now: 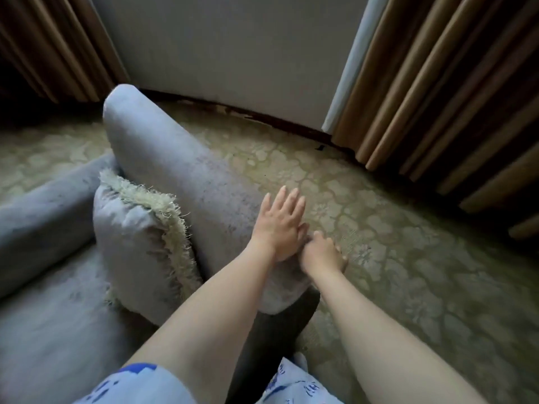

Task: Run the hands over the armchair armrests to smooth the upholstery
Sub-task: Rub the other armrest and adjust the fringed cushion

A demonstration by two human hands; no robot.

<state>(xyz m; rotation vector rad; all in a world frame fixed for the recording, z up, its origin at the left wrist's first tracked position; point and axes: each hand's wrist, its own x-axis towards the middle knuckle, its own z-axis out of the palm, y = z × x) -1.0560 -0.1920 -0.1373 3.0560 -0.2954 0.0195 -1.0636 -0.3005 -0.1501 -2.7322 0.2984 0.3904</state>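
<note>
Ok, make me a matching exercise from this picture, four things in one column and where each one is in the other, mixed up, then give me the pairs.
Column one:
1. left hand
2. right hand
3. cushion
4. curtain

Column two:
A. hangs in folds at the far right
B. lies flat on top of the armrest
C. leans against the armrest's inner side
D. rests against the armrest's outer side, near its front end

Pairs: 1-B, 2-D, 3-C, 4-A
</note>
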